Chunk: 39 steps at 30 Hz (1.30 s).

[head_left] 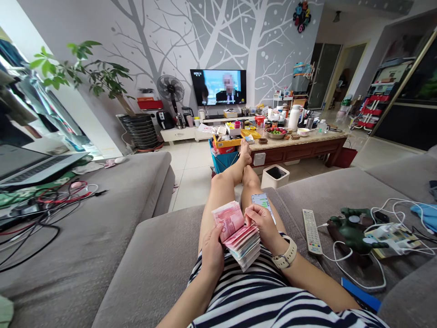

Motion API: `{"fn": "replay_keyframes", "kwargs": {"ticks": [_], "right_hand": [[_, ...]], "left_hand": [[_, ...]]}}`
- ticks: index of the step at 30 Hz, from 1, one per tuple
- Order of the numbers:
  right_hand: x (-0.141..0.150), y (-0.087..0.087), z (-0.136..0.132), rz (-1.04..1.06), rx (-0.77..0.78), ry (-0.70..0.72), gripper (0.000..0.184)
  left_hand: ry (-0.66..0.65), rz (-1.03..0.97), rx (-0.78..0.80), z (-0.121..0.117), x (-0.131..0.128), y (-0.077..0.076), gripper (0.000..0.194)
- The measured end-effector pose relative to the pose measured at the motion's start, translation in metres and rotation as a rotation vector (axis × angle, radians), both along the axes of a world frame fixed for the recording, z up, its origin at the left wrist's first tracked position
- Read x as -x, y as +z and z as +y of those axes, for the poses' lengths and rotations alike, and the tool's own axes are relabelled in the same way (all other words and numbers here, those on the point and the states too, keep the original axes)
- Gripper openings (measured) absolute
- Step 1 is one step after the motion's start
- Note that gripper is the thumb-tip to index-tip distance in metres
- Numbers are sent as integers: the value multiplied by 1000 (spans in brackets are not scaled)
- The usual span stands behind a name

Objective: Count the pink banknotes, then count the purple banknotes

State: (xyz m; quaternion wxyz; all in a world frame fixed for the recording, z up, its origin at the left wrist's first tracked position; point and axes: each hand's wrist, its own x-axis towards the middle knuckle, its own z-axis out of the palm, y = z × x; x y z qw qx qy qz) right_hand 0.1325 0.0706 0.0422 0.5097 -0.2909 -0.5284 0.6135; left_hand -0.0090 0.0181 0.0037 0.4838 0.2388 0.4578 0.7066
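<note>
A thick stack of banknotes (pixel 243 246), bent over in the middle, is held above my lap. Its top notes are red and pink, and bluish and pale edges show lower down. My left hand (pixel 213 248) grips the stack from the left, thumb on the red face. On the other side my right hand (pixel 262 223) has its thumb and fingers pinched at the fold of the notes; a watch with a pale strap (pixel 286 254) is on that wrist. Just beyond the right hand, a phone (pixel 262 202) with a lit chat screen lies on my thigh.
Right of my legs on the grey sofa (pixel 164 255) lie a remote control (pixel 312 231), a dark green object (pixel 355 228) and tangled white cables. A laptop (pixel 37 164) and more cables are at left. Ahead stand a white bin (pixel 276 176) and a cluttered coffee table (pixel 300 148).
</note>
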Motion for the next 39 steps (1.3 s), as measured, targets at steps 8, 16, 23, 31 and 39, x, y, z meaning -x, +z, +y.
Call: {"fn": "replay_keyframes", "kwargs": {"ticks": [8, 16, 23, 31, 39], "right_hand": [[1, -6, 5, 7, 64, -57, 30], [1, -9, 7, -35, 48, -53, 29], [1, -10, 6, -29, 52, -73, 25], [0, -10, 4, -17, 56, -60, 24], [0, -7, 3, 6, 42, -40, 25]], "left_hand": [[-118, -11, -12, -5, -3, 8, 33], [-129, -25, 23, -6, -3, 6, 32], [-125, -4, 13, -4, -2, 1, 30], [67, 234, 47, 1, 1, -6, 37], [74, 278, 33, 1, 2, -7, 39]]}}
